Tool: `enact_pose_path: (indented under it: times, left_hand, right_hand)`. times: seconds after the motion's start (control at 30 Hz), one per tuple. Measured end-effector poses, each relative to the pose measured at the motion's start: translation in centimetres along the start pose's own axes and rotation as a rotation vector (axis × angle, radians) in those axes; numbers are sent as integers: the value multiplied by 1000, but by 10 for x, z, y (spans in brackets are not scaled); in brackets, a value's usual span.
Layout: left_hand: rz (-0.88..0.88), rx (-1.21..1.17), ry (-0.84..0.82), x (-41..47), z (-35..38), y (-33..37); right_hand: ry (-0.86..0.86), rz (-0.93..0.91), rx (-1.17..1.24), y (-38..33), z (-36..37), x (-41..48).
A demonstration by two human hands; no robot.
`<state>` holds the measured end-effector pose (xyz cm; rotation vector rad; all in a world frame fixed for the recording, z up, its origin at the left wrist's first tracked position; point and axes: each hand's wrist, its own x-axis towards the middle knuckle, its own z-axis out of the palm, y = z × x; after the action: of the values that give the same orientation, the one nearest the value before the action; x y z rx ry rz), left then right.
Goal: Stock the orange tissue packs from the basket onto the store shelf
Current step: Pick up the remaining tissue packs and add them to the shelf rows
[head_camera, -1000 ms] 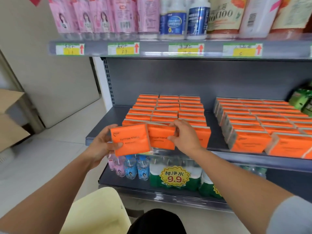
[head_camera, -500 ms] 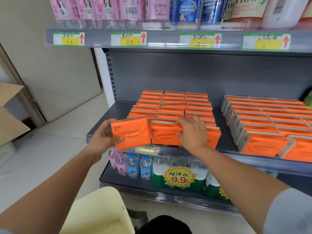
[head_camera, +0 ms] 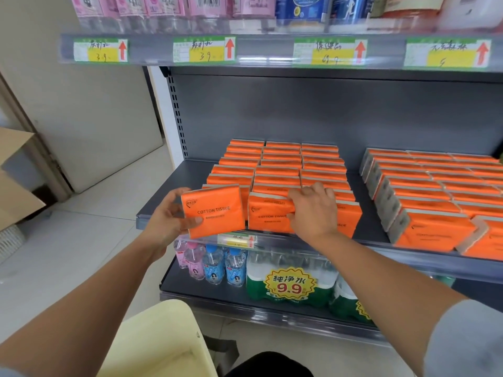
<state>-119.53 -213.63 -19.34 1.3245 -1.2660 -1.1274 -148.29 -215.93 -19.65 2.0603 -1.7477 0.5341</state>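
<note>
L hand: gripping one orange pack by its left edge, thumb on the face. It's keeping the pack upright w/ label out, prob. to match the rest.
R hand: fingers curling over the top of the front pack in the mid row, seemingly steadying or pressing it back.
Where: the orange pack is hovering just in front of the left row, not yet on the shelf.
Stocked rows: standing three across, tight; second block sitting to the right.
Basket: showing at bottom edge, contents hidden.

Left grip clasping, right grip curled
</note>
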Motion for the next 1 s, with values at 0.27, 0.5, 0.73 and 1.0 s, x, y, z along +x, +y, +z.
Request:
enact_pose_path:
  times: [0.27,0.5,0.73,1.0]
  left_hand:
    - [11,10,-6,4,2,0]
    - [13,59,-18,7,-3,-2]
    - [94,231,-81,24,4,2]
    - [242,704,53,41,19,-1]
  right_hand:
    - [80,-97,3,-6,7,0]
    - [150,-52,9,-4,16,1]
    - [174,-26,35,-10,18,-4]
    - [198,-64,114,-11,19,-11]
